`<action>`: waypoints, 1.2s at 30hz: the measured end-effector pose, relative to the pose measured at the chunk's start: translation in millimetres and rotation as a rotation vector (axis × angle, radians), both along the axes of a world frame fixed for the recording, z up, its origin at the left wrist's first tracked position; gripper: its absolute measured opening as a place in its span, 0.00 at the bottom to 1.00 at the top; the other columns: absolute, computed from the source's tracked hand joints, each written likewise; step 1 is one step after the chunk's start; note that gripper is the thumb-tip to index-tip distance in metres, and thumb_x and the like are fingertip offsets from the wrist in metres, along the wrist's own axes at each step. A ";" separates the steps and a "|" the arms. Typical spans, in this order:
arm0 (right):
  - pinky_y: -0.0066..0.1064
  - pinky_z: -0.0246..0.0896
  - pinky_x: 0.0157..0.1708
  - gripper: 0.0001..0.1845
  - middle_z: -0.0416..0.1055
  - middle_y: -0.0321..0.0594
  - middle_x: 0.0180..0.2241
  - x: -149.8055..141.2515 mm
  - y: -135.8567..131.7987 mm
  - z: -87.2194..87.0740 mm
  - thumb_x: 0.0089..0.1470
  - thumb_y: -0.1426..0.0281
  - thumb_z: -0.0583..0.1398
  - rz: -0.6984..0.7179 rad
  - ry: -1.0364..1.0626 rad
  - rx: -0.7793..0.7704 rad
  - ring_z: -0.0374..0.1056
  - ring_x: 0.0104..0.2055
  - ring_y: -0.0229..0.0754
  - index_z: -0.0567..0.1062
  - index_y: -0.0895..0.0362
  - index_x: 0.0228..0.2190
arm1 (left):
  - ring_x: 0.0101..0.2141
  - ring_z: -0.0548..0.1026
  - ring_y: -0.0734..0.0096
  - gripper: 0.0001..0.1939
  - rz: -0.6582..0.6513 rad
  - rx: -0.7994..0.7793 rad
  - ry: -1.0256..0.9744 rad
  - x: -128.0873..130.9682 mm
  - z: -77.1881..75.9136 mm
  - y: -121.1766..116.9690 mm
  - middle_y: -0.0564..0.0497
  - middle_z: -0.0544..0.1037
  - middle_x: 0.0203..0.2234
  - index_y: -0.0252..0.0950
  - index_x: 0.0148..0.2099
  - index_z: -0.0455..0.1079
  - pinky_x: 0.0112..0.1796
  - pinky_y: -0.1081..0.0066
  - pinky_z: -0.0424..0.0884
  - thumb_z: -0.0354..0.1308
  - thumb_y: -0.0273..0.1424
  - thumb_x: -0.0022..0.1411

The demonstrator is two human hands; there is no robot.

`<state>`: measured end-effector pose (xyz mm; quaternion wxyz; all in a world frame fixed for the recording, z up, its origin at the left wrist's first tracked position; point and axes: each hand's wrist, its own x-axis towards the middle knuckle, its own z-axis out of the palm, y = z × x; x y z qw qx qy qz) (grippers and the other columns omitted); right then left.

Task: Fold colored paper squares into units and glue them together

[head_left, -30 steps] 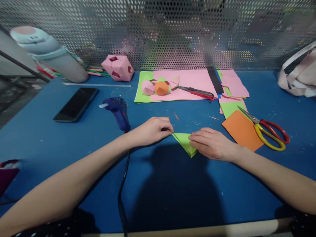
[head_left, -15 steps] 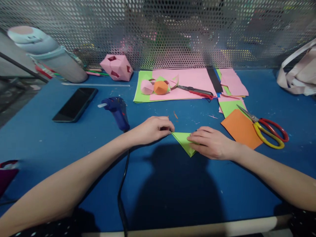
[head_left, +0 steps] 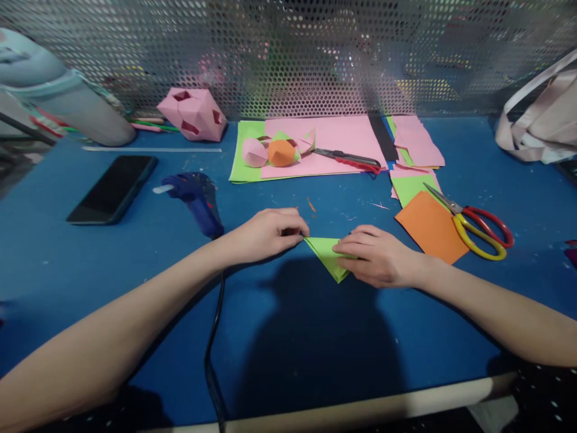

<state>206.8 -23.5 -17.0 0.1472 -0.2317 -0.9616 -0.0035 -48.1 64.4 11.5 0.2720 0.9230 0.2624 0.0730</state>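
Observation:
A green paper (head_left: 328, 255), folded into a triangle with its point towards me, lies on the blue table between my two hands. My left hand (head_left: 277, 233) pinches its left corner between thumb and fingertips. Over the right part of the fold rests my right hand (head_left: 376, 255), fingers stretched flat and close together, pressing on the paper and covering that corner. Right of my right hand lies an orange paper square (head_left: 430, 225), with red-and-yellow-handled scissors (head_left: 469, 225) partly on top of it.
A blue glue gun (head_left: 196, 198) with its black cord (head_left: 214, 337) lies left, beside a phone (head_left: 112, 189). Behind are a pink paper polyhedron (head_left: 193, 114), a bottle (head_left: 90, 108), coloured sheets (head_left: 338, 135) bearing small folded pieces (head_left: 280, 153) and a cutter (head_left: 349, 157). A perforated metal panel (head_left: 306, 60) stands at the back.
The view has turned slightly, so everything sits further left in it. Both hands keep their places on the green paper; the right fingers shift only a little.

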 end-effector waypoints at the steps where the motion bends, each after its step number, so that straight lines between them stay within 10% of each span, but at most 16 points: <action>1: 0.42 0.58 0.47 0.14 0.70 0.46 0.48 -0.9 -1.2 -0.4 0.57 0.72 0.54 -0.019 0.006 -0.009 0.64 0.49 0.45 0.73 0.57 0.44 | 0.30 0.70 0.73 0.09 0.004 0.008 0.011 0.4 0.4 -0.9 0.53 0.72 0.30 0.37 0.37 0.73 0.40 0.72 0.65 0.51 0.29 0.60; 36: 0.40 0.63 0.46 0.12 0.71 0.44 0.48 -4.0 -8.3 -0.6 0.59 0.71 0.53 -0.042 0.061 -0.079 0.62 0.52 0.46 0.75 0.58 0.41 | 0.30 0.70 0.74 0.08 -0.018 -0.050 0.005 -2.4 -2.4 2.6 0.53 0.71 0.30 0.36 0.40 0.73 0.40 0.71 0.66 0.53 0.29 0.59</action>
